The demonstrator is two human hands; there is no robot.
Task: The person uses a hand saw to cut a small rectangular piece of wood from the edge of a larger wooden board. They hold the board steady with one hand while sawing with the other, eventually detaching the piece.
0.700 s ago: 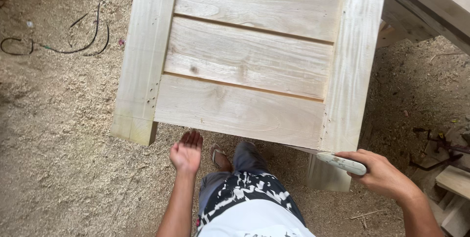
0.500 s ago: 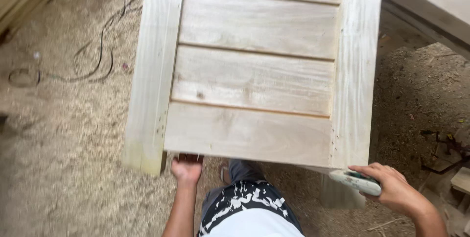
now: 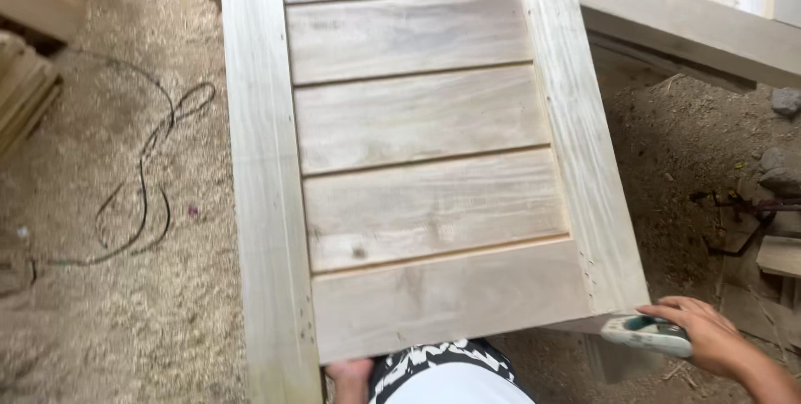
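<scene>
Slatted wooden panel [image 3: 425,179] — now drawn nearer than half a second ago, its near rail over the lap; left hand [image 3: 350,373] gripping that rail's underside, right hand [image 3: 709,333] clamped on a small pale tool [image 3: 647,335] at the panel's near right corner — repositioning under way.

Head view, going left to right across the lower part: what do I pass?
Black cable on the sawdust floor → wooden panel → left hand at its bottom edge → pale tool → right hand holding it.
</scene>
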